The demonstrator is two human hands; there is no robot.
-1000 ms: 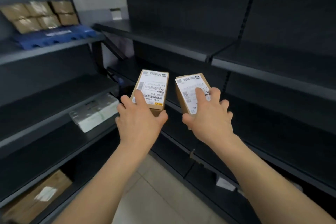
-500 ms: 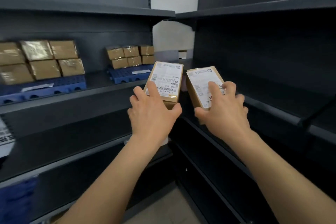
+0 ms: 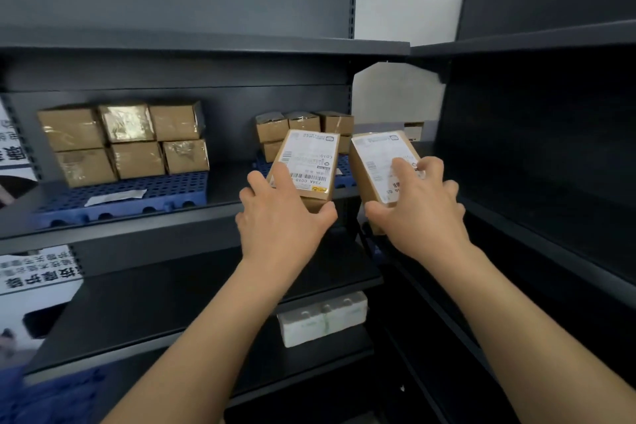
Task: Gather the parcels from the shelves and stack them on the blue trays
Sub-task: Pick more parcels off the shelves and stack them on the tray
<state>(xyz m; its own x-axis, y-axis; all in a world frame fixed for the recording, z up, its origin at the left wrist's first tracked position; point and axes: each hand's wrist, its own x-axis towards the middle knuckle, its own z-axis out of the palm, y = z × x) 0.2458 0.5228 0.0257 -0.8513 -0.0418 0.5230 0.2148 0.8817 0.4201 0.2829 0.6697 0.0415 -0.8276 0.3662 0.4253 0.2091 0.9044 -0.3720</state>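
Left parcel (image 3: 311, 162), a small brown carton with a white shipping label on top, is gripped by the left hand (image 3: 282, 227). The thumb hooks under its near end and the fingers lie along the label and the left edge. Just beside it, not touching, the right parcel (image 3: 373, 157) is held the same way by the right hand (image 3: 420, 217), thumb under the near end and fingers curled over its label. Both cartons are held in the air, tilted up at the far end, in front of the corner where two dark metal shelf units meet.

Below the hands, a white moulded block (image 3: 323, 317) sits on a lower shelf (image 3: 172, 303). At the left edge hangs a printed poster (image 3: 34, 272).

On the shelf beyond, the nearer blue tray (image 3: 137, 196) carries six brown parcels (image 3: 127, 141) stacked in two rows of three, with a white slip (image 3: 115, 197) lying on its bare front part. Further right, behind the held cartons, the far blue tray (image 3: 262, 167) bears a smaller stack of taped cartons (image 3: 303, 122), partly hidden. A white wall (image 3: 406, 17) shows above the units.
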